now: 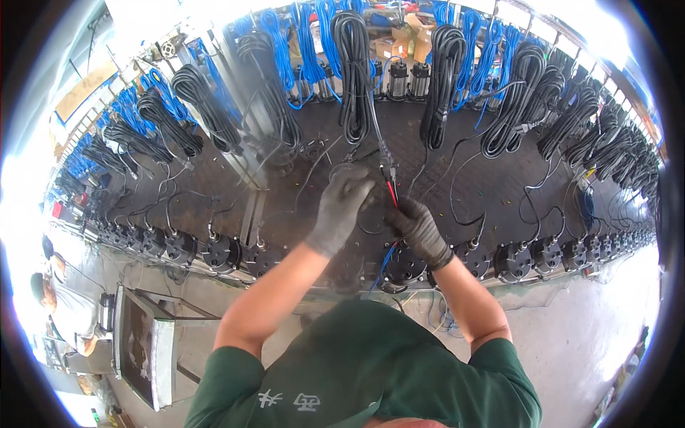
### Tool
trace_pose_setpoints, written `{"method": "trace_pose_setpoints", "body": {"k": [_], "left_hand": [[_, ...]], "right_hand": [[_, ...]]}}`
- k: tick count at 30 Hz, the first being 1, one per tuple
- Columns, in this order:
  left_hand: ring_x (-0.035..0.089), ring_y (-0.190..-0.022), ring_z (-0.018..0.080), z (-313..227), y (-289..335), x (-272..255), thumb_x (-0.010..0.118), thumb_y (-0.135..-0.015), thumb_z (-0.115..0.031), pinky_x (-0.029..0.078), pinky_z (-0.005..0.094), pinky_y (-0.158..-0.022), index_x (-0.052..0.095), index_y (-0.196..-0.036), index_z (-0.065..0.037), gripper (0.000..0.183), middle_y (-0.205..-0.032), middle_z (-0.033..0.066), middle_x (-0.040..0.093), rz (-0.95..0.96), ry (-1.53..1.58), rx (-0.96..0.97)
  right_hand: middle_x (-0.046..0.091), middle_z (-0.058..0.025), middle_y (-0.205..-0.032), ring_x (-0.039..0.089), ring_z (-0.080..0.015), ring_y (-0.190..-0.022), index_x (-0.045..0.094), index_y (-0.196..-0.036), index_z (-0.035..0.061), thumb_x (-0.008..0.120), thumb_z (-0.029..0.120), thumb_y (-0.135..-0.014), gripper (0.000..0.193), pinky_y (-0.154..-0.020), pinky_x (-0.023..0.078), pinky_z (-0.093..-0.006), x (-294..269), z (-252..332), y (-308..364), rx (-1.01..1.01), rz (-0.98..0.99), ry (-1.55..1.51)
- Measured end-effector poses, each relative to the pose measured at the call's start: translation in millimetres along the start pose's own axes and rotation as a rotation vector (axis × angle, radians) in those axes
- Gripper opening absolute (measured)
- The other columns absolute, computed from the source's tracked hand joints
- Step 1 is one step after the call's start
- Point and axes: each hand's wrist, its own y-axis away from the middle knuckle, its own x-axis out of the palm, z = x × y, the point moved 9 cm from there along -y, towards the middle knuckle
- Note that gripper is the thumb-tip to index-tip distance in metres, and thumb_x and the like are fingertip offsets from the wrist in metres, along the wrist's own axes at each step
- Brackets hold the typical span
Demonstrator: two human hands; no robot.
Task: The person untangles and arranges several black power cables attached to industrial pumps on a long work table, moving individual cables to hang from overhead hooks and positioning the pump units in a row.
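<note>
In a dark grey glove, my right hand (421, 230) is closed round wires at the stripped end of a black cable (380, 143). A red wire (392, 190) shows just above its fingertips. To its left, my left hand (342, 207), in a lighter grey glove, has its fingers curled in beside the cable end. Whatever is between those fingers is hidden. The cable runs up to a hanging coil of black cable (352, 78). Below my right hand, a blue wire (387, 262) comes down to a round black motor or pump end (404, 267) at the bench's near edge.
More black coils (444, 85) and blue coils (303, 46) hang along the dark bench (321, 121). Several black round units (515, 262) line its near edge, with loose leads. A metal post (239, 143) rises at left. A metal-framed stand (146, 349) and another person (71, 307) are lower left.
</note>
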Motion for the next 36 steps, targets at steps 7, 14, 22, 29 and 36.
{"method": "trace_pose_setpoints", "body": {"k": [7,14,22,29,36], "left_hand": [[0.064,-0.116,0.0311,-27.8,102.9,-140.2,0.073,-0.095,-0.011,0.052,0.0435,-0.101,0.064,-0.130,-0.006,0.036,-0.129,0.0161,0.064,-0.181,-1.215,0.343],[0.047,-0.135,0.0426,-13.1,116.8,-192.8,0.082,-0.080,-0.023,0.035,0.0614,-0.112,0.059,-0.140,-0.014,0.065,-0.148,0.0145,0.051,-0.100,-1.640,0.331],[0.060,-0.127,0.0376,10.8,115.3,-250.7,0.065,-0.095,0.000,0.048,0.0433,-0.107,0.045,-0.156,-0.015,0.066,-0.141,0.0215,0.061,-0.304,-1.157,-0.246],[0.068,-0.101,0.0433,3.3,111.8,-244.1,0.067,-0.097,-0.014,0.054,0.0528,-0.088,0.041,-0.160,-0.020,0.068,-0.115,0.0230,0.070,-0.531,-1.373,-0.182],[0.066,-0.110,0.0373,12.2,100.6,-233.2,0.086,-0.080,-0.041,0.053,0.0499,-0.095,0.049,-0.156,-0.019,0.087,-0.126,0.0196,0.065,-0.245,-1.521,-0.240]], "right_hand": [[0.069,-0.0055,-0.086,0.066,-0.0128,-0.074,0.067,-0.114,0.0014,0.070,0.008,-0.099,0.017,-0.067,0.054,-0.0300,-9.0,-28.3,27.1,-0.331,-0.212,0.366],[0.068,-0.0138,-0.093,0.067,-0.0232,-0.081,0.062,-0.132,0.0048,0.071,0.009,-0.096,0.038,-0.074,0.054,-0.0360,12.3,-51.0,34.1,-0.392,-0.064,0.486],[0.066,0.0011,-0.097,0.061,-0.0118,-0.085,0.062,-0.144,0.0130,0.074,0.012,-0.100,0.046,-0.081,0.052,-0.0317,-6.9,-97.1,32.1,-0.154,0.102,-0.244],[0.069,0.0013,-0.102,0.062,-0.0081,-0.089,0.069,-0.128,0.0045,0.074,0.008,-0.100,0.029,-0.079,0.052,-0.0267,-6.7,-98.0,30.1,-0.076,0.079,-0.090],[0.070,-0.0033,-0.101,0.061,-0.0081,-0.080,0.068,-0.126,0.0051,0.066,0.006,-0.102,0.024,-0.073,0.051,-0.0262,3.3,-81.0,26.4,-0.163,0.157,-0.034]]}}
